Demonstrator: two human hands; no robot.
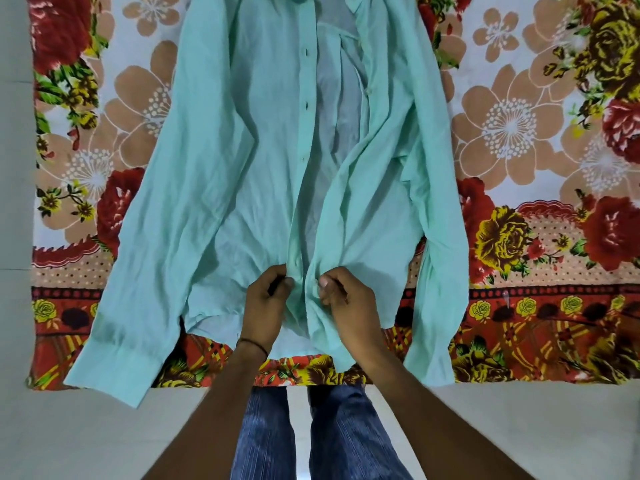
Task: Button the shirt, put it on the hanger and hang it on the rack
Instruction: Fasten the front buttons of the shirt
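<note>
The mint shirt [221, 174] lies open, front up, on the floral sheet [519, 133], its hem nearest the person so both front edges are within reach. The left hand [266, 301] pinches the buttonhole edge and the right hand [348, 301] pinches the button edge. The hands bring the edges close together, probably to fasten the lowest button first.

Blue striped trousers [349, 441], dark wrist thread [254, 344]
</note>
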